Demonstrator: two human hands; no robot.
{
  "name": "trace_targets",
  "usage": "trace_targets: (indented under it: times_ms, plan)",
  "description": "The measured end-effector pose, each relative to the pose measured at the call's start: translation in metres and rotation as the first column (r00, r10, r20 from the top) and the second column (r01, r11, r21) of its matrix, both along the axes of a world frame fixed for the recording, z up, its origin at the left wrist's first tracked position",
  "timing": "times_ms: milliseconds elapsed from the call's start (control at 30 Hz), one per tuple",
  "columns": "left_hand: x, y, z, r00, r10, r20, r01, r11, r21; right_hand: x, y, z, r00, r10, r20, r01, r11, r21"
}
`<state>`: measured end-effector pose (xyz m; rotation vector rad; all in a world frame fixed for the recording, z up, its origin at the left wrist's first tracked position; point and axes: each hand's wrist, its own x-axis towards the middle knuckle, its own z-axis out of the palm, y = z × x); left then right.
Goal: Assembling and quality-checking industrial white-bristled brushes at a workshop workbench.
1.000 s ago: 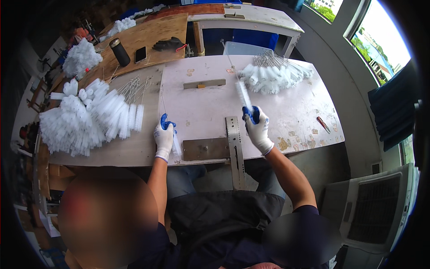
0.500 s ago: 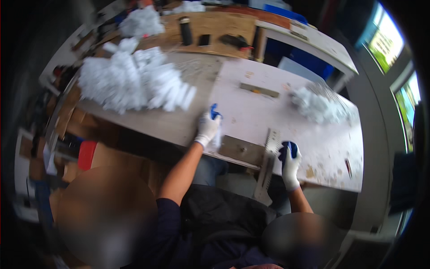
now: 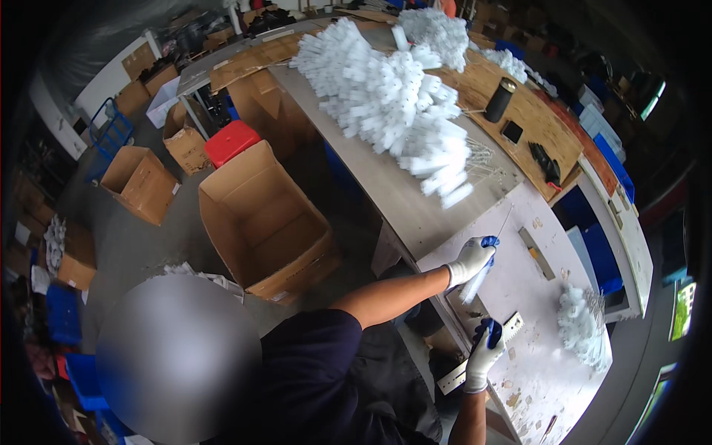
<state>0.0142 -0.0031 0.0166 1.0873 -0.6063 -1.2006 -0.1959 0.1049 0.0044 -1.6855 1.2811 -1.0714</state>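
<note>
My left hand [image 3: 473, 261], in a white glove with blue fingers, is closed on a white-bristled wire brush [image 3: 473, 288]. Its thin bare wire sticks out past the fingertips, and the bristles hang below the hand. My right hand [image 3: 486, 354], gloved alike, is closed just above a perforated metal strip [image 3: 513, 324] at the table's near edge; what its fingers hold, if anything, is hidden. A flat metal plate [image 3: 465, 305] lies between the hands, partly covered by the brush. Beyond the left hand lies a large heap of white brushes [image 3: 386, 93].
A smaller brush pile [image 3: 582, 326] lies on the white tabletop [image 3: 534, 371], near a metal bar [image 3: 535, 254]. Farther off are a black flask [image 3: 500, 101] and a phone [image 3: 512, 132]. An open carton [image 3: 259, 215] and a red stool [image 3: 231, 142] stand on the floor to the left.
The view has swung to the left, bringing the cartons and floor into sight. Both hands stay by the metal plate; the wire in my left hand now shows clearly.
</note>
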Motion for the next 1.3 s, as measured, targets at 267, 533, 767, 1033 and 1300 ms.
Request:
trace_targets:
  times_ms: [267,533,767,1033,1300]
  plan:
    - [-0.006,0.004,0.007,0.987,0.119,-0.11,-0.13,0.987,-0.099,0.04,-0.038,0.033,0.906,0.184,-0.382,-0.118,0.975,0.19]
    - [-0.043,0.007,0.019,0.985,0.145,0.095,-0.129,0.979,-0.157,0.029,-0.051,0.049,0.943,0.177,-0.283,-0.096,0.956,0.276]
    - [-0.021,-0.023,0.021,0.805,-0.167,0.569,0.153,0.986,0.072,0.034,-0.073,0.068,0.898,0.193,-0.395,-0.029,0.923,0.384]
    - [-0.013,-0.027,0.015,0.864,-0.475,0.168,0.442,0.874,0.2,0.026,-0.089,0.017,0.95,0.144,-0.277,-0.012,0.903,0.43]
    - [0.007,-0.026,0.015,0.725,-0.685,0.068,0.686,0.728,0.009,0.024,-0.086,0.023,0.986,0.165,0.006,-0.15,0.878,0.455]
